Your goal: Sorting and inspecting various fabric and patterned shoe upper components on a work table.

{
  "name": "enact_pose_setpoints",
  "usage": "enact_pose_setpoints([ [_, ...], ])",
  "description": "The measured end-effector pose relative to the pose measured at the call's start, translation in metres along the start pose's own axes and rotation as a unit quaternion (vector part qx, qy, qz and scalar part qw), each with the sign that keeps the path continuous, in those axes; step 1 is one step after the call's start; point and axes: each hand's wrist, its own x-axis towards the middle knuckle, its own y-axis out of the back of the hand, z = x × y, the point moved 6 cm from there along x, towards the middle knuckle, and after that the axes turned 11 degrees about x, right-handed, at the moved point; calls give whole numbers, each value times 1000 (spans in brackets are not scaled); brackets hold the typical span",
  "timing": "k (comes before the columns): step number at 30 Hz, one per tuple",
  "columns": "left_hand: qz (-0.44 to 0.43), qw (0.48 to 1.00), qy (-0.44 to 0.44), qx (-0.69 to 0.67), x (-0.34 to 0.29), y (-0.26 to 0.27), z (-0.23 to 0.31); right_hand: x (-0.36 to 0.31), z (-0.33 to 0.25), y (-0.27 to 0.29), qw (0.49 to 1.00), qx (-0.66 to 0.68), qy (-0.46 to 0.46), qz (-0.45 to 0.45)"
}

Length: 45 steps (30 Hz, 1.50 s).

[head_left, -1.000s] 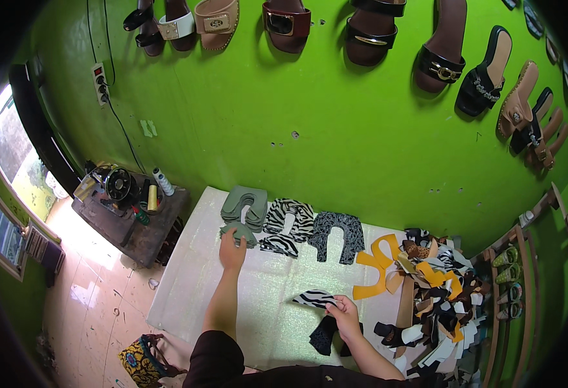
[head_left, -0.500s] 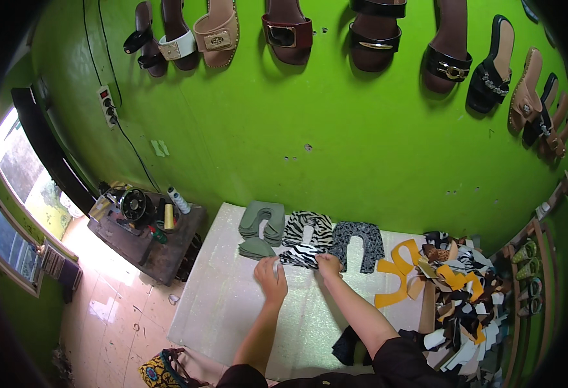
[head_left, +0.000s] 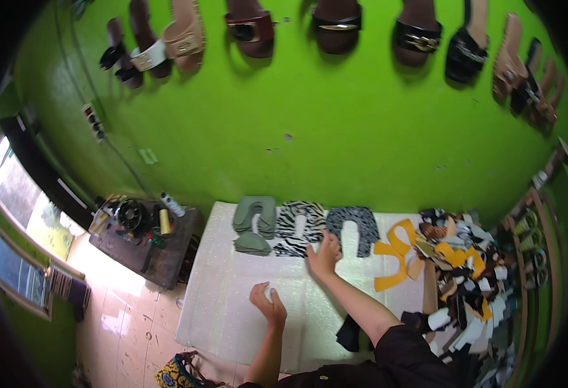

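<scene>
My left hand [head_left: 269,304] hovers over the pale table, its thumb apart from the fingers and nothing in it. Beside the zebra-print pieces is my right hand [head_left: 324,254], thumb and fingers apart, with no piece visible in its grasp. A zebra-print U-shaped piece [head_left: 288,220] lies near the wall, and a smaller zebra-print piece [head_left: 288,247] sits just below it. To their left are a stack of grey-green U-shaped pieces [head_left: 244,216] and a small stack of grey-green rounded pieces [head_left: 252,244]. On the right lies a dark patterned U-shaped piece [head_left: 366,233].
Yellow cut pieces [head_left: 390,279] lie beside a large heap of scraps [head_left: 465,304] at the table's right. Dark material [head_left: 347,334] rests near my right forearm. A dark workbench [head_left: 151,258] with a black wheel and thread spools stands left. Sandals [head_left: 339,29] hang on the green wall.
My left hand has drawn back toward me from the small zebra-print piece. My right hand has shifted slightly up from its edge and loosened. The whole view has tilted a little.
</scene>
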Motion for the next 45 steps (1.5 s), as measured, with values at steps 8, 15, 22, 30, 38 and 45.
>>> enact_pose_setpoints([
  [8,-30,997,-37,-57,-31,-4,76,-67,-10,153,990,101,96,-12],
  [15,-68,983,-139,-97,-88,-25,165,-83,-3,341,968,-69,236,-58],
  [22,-204,935,-239,-163,-151,-71,268,-83,116,391,894,-342,213,-194],
  [30,-433,769,-464,81,-231,-145,336,-59,159,406,894,-335,201,-222],
  [38,-419,755,-477,164,-228,-158,348,-50,186,435,899,-309,174,-256],
  [45,-390,727,-499,264,-235,-201,384,-59,193,441,932,-233,185,-207],
])
